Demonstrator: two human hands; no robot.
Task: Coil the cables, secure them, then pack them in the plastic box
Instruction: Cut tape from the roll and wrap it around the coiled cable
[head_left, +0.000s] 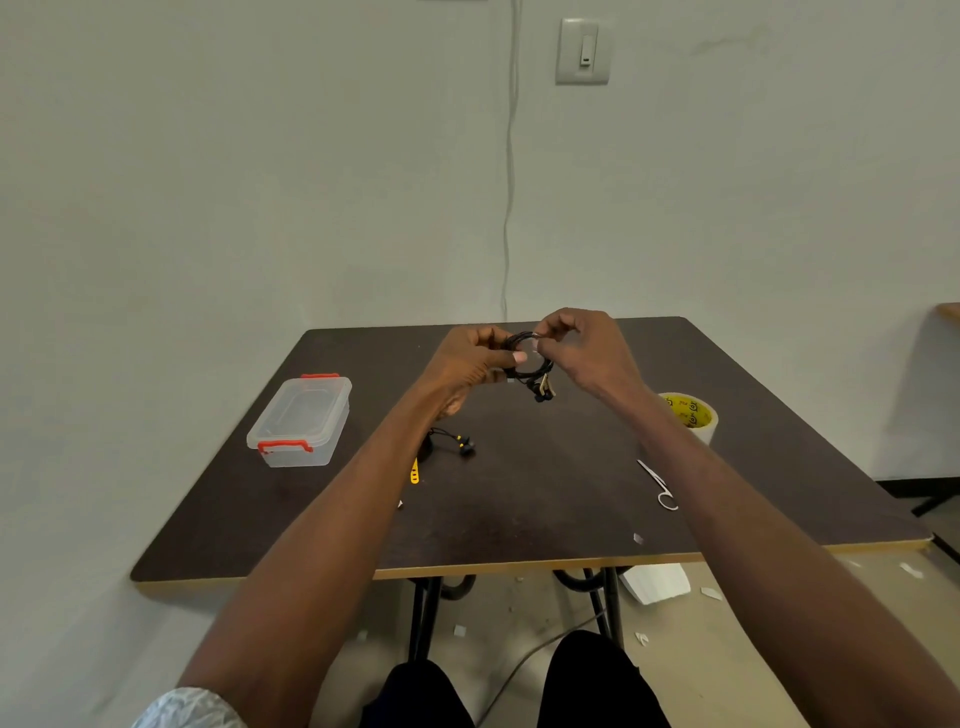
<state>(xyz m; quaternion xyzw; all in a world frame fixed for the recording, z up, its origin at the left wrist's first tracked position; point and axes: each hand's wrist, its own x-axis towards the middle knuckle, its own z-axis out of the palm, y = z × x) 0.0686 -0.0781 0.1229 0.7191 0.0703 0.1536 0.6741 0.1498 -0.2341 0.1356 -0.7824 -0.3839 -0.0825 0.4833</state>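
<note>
The coiled black cable (527, 358) is held up above the far half of the desk (545, 499), the left hand (470, 366) gripping one side with thumb pressed on the loops and the right hand (582, 345) pinching the top, its fingers (550, 332) clamped on the strands. It looks light, limp and springy, likely to uncoil unless held where the loops cross. Whether tape is already on it is too small to tell, and a second cable (452, 441) lies partly hidden behind the left forearm, with the closed plastic box (301, 421) well apart at the left.
</note>
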